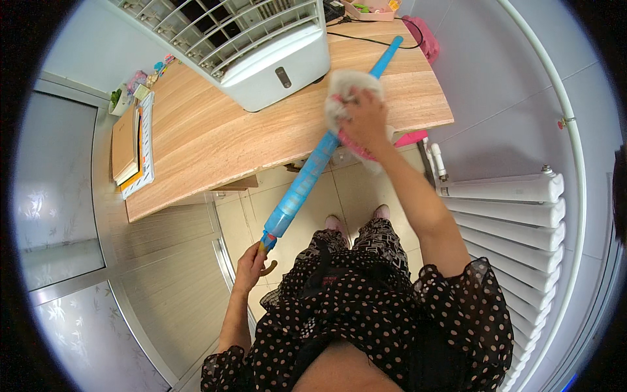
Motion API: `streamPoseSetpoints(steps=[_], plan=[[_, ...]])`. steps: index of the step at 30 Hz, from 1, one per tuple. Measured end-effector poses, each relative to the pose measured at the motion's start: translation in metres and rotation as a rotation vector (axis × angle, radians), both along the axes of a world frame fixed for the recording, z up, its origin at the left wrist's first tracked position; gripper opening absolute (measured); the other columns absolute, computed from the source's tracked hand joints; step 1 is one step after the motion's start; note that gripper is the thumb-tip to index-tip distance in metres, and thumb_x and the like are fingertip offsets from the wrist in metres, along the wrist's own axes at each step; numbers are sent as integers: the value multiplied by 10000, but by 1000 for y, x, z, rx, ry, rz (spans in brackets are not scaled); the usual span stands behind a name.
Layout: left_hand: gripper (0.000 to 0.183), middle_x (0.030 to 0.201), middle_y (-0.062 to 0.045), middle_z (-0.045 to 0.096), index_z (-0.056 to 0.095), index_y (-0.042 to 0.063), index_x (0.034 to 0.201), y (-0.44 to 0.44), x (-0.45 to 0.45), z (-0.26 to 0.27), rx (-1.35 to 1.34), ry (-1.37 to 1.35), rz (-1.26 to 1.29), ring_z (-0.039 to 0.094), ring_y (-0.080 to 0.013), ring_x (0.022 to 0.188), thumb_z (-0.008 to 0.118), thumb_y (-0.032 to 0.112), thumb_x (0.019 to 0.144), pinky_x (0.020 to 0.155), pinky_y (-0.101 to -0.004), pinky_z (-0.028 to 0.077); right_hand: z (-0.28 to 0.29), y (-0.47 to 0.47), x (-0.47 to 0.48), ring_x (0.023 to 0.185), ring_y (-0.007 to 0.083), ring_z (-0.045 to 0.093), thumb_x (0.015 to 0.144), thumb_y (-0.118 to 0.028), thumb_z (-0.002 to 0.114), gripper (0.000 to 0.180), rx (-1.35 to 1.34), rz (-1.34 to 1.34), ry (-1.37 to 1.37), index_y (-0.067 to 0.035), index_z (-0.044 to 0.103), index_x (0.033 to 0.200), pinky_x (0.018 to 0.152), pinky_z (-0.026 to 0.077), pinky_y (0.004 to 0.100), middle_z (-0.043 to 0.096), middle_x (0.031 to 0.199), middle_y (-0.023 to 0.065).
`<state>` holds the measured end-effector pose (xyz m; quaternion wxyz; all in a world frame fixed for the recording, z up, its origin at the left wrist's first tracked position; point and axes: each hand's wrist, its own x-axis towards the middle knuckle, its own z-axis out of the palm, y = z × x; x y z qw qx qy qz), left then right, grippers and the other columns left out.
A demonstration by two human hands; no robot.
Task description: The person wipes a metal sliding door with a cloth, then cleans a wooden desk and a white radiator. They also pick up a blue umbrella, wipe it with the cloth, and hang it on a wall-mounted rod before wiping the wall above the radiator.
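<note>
A long blue telescopic plastic sleeve point(300, 188), apparently an umbrella cover, slants from in front of me up over the desk. My left hand point(251, 268) grips its lower end, where a curved brown hook handle point(269, 267) pokes out below the fingers. With my right hand point(365, 120) I press a white and pink cloth point(353, 84) around the upper part of the sleeve. Hand and cloth are blurred, and the cloth hides a stretch of the tube. The thin far end rests on or just over the desk; I cannot tell which.
On the wooden desk point(205, 147) stands a white air cooler point(279, 68). Notebooks point(126, 147) and a small potted plant point(116, 99) are at the left. A pink box point(374, 12) and a black cable point(372, 39) lie at the back. A white radiator point(504, 210) flanks my right.
</note>
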<state>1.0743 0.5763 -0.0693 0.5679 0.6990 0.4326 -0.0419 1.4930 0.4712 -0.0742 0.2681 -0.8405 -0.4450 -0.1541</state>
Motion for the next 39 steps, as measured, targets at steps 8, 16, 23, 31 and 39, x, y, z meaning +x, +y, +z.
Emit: streamPoseSetpoints(steps=[8, 16, 23, 31, 39], plan=[[330, 871, -144, 662, 499, 11, 1086, 9, -3, 5, 300, 20, -250, 652, -175, 741, 677, 81, 817, 660, -293, 526, 7, 14, -74, 1071, 290, 512, 734, -214, 599, 273, -322, 285, 54, -115, 632, 986, 900, 386, 473, 600, 1073, 93], [406, 734, -118, 627, 489, 23, 1074, 13, 0, -18, 450, 127, -500, 601, -223, 587, 721, 192, 787, 556, -325, 489, -14, 3, -20, 1041, 274, 522, 683, -183, 646, 346, -37, 87, -55, -130, 631, 1024, 948, 366, 445, 592, 1063, 94], [378, 709, -119, 643, 495, 14, 1122, 0, 4, 0, 336, 193, -336, 663, -214, 659, 659, 203, 839, 606, -325, 518, 1, 11, -78, 1067, 274, 519, 692, -221, 649, 365, -200, 277, -15, -120, 630, 1042, 972, 347, 460, 582, 1109, 103], [356, 837, -189, 626, 515, -14, 1112, 4, 3, -13, 330, 160, -340, 629, -315, 755, 597, 234, 871, 682, -385, 492, -19, 5, -23, 997, 291, 523, 670, -171, 631, 272, -10, 95, -30, -83, 640, 928, 902, 385, 443, 605, 993, 96], [397, 926, -227, 613, 471, -28, 1118, -4, 0, 3, 520, 256, -243, 622, -361, 821, 664, 149, 819, 734, -407, 497, -10, 7, -27, 949, 281, 542, 724, -188, 587, 219, -216, 110, 97, -86, 609, 917, 861, 402, 450, 602, 946, 102]])
